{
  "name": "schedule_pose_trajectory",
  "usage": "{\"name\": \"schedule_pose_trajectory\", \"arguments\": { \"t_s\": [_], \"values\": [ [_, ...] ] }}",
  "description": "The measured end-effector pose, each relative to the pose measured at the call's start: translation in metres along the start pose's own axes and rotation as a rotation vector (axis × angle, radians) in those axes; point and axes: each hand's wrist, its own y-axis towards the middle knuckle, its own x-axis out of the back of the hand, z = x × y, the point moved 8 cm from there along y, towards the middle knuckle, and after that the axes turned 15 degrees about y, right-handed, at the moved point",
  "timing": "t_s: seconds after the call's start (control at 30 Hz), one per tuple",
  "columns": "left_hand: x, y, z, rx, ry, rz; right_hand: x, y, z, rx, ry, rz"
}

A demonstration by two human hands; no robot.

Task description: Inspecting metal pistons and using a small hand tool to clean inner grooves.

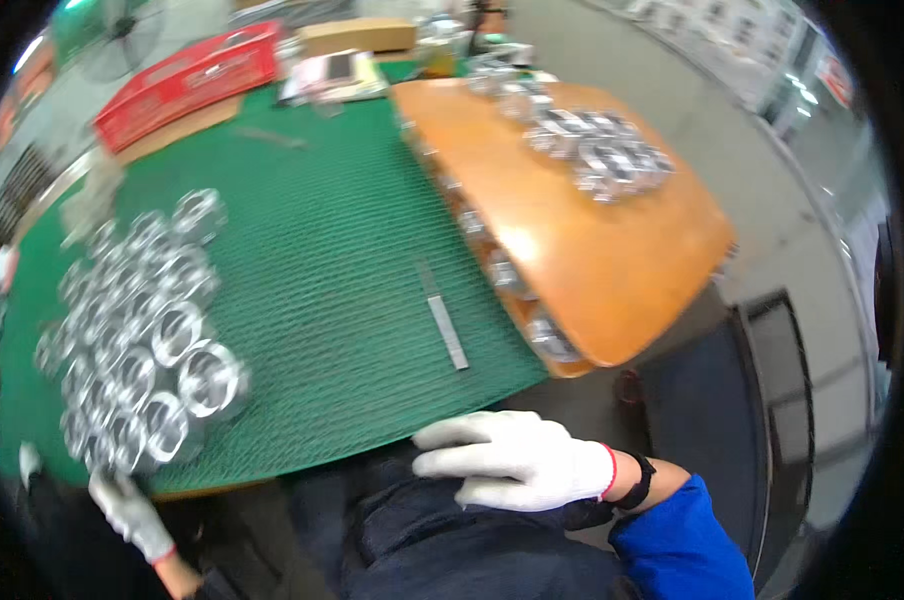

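My right hand, in a white glove with a red cuff, hovers by the front edge of the green-covered table. Its fingers are stretched out and slightly apart, with nothing in them. Beyond it, on the green surface, lies a narrow grey metal strip tool with a thinner far end. Many shiny silver round, hollow parts stand crowded together on the left. My left hand is not in view. The blurred white-gloved hand below those parts has a dark sleeve, unlike my blue one, and looks like another person's.
An orange-brown board on the right bears more silver parts, with others showing underneath it. A red crate, a cardboard box and papers sit along the back. A dark chair stands to my right.
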Motion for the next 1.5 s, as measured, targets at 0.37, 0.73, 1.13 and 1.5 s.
{"name": "schedule_pose_trajectory", "arguments": {
  "t_s": [0.37,0.73,1.13,1.5],
  "values": [
    [0.099,-0.068,-0.281,-0.909,-0.962,0.444,0.240,-0.080,0.089,-0.512,-0.706,-0.483],
    [0.221,-0.163,-0.378,-1.888,-1.593,1.097,0.347,-0.007,-0.053,-0.587,-1.047,-0.448],
    [0.235,-0.138,-0.399,-1.708,-1.729,0.986,0.362,0.011,-0.081,-0.781,-0.836,-0.400],
    [0.043,-0.091,-0.319,-0.511,-1.062,1.080,0.290,0.043,-0.014,-0.538,-0.846,-0.489]
  ]
}}
